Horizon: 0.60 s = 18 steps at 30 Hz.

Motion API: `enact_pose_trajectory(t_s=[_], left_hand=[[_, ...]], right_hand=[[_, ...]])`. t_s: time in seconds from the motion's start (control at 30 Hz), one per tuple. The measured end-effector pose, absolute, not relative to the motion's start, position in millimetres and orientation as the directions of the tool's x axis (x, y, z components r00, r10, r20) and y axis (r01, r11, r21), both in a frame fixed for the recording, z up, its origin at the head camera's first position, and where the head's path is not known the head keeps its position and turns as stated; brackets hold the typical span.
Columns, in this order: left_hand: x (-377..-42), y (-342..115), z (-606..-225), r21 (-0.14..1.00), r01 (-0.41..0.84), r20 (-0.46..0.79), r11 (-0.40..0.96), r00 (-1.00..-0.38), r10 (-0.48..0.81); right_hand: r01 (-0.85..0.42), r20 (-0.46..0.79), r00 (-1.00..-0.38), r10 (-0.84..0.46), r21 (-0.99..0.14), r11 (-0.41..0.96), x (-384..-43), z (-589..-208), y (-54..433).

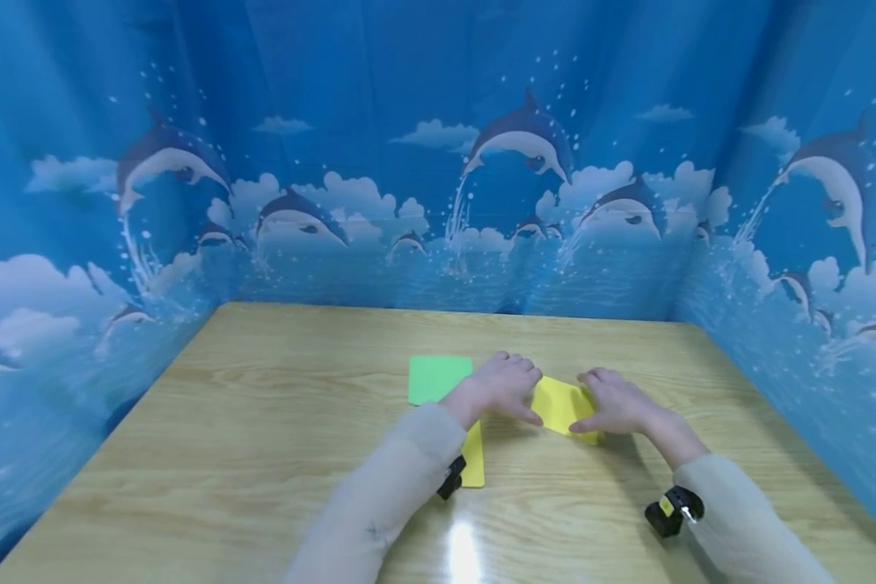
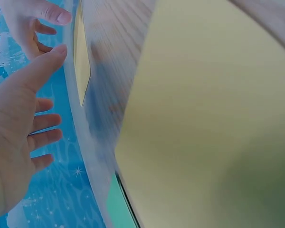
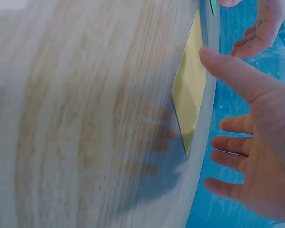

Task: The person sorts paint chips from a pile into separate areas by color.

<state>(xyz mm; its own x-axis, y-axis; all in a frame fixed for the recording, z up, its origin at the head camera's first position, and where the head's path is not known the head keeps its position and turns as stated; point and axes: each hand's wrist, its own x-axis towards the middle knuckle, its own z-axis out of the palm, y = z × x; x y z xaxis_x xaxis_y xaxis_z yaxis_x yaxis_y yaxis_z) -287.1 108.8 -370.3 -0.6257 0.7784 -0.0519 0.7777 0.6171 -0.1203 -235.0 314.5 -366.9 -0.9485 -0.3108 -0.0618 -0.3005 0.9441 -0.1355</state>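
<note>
A yellow flat square piece (image 1: pixel 560 405) lies turned at an angle on the wooden table, between my two hands. My left hand (image 1: pixel 500 389) is at its left side and my right hand (image 1: pixel 616 403) is at its right side, partly covering that edge. In the wrist views the fingers of the left hand (image 2: pixel 14 123) and of the right hand (image 3: pixel 261 142) are spread and relaxed above the tabletop, gripping nothing. Beneath the left forearm lies a second yellow piece (image 1: pixel 473 466), partly hidden. A green square piece (image 1: pixel 438 377) is just behind it.
The wooden table (image 1: pixel 277 405) stretches out around the pieces. A blue curtain (image 1: pixel 380 162) printed with dolphins and clouds hangs along its back and sides. A black wrist camera (image 1: pixel 667 511) is strapped to the right sleeve, another (image 1: pixel 451 478) to the left.
</note>
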Motion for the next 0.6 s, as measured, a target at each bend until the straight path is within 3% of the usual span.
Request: enact_pose_trajectory(t_s=[0.27, 0.6], left_hand=[[-286, 124, -376, -0.122, 0.784, -0.109, 0.608, -0.620, 0.777], [-283, 131, -378, -0.111, 0.787, -0.135, 0.606, -0.617, 0.776]], right_hand=[[-0.265, -0.181, -0.941, -0.286, -0.133, 0.955, -241, -378, 318], [-0.294, -0.199, -0.923, -0.331, -0.192, 0.936, -245, -374, 315]])
